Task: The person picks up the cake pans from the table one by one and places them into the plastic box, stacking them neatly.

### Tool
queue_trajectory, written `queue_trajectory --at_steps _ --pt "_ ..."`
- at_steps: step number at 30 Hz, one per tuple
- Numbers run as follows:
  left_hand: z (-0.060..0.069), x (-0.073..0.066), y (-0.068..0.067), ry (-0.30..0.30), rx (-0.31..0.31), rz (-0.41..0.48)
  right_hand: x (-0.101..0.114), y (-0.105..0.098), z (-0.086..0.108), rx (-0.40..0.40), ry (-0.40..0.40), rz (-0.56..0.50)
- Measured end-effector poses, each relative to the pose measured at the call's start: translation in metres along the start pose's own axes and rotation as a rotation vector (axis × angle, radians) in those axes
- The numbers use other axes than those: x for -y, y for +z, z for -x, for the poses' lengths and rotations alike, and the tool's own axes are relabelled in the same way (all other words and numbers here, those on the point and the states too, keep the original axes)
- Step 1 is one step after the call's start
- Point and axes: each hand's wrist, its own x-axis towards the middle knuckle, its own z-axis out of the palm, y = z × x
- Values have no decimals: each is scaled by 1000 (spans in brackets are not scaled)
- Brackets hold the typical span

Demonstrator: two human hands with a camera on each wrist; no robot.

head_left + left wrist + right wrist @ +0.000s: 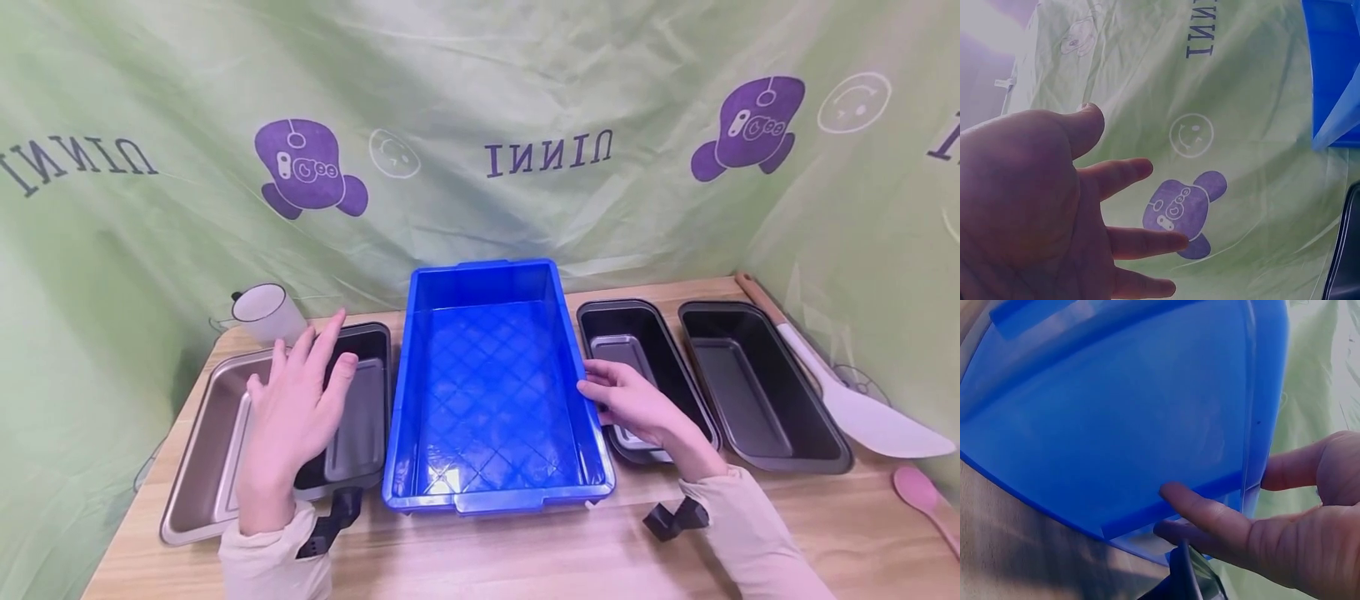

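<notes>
The blue bin (487, 375) stands in the middle of the table. At its right side, my right hand (637, 406) grips the rim; the right wrist view has fingers (1207, 509) of this hand against the bin's outer wall (1147, 412) and the thumb at the rim. My left hand (296, 412) hovers with spread fingers over the bronze pan (213, 454) and the dark pan (356, 425) left of the bin, holding nothing. In the left wrist view, the left hand (1054, 200) is spread apart from the bin (1332, 62).
A white mug (268, 312) stands at the back left. Right of the bin are two dark loaf pans, the nearer (660, 367) and the farther (765, 392), then a white spatula (877, 417) and a pink spoon (917, 489). A green curtain (465, 208) hangs behind.
</notes>
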Motion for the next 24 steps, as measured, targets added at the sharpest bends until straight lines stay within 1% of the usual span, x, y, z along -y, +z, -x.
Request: queue_trajectory --at_steps 3,6,9,12,15,19,21,24 --pt "4 4 -1 5 -10 20 -1 0 0 17 10 -26" --pt "8 11 -3 23 -39 22 -2 -2 -1 41 19 -32" --pt "12 19 -6 41 -64 14 -2 -5 0 62 32 -25" --pt "17 30 -10 46 -69 18 -1 -7 1 60 44 -6" --pt "25 45 -12 59 -83 21 -1 -9 1 51 53 15" --pt "36 69 -13 81 -106 45 -1 -10 2 43 54 25" --pt "41 82 -12 75 -104 56 -2 -10 2 42 54 22" --pt "50 100 -14 39 -87 40 -2 -9 1 46 48 20"
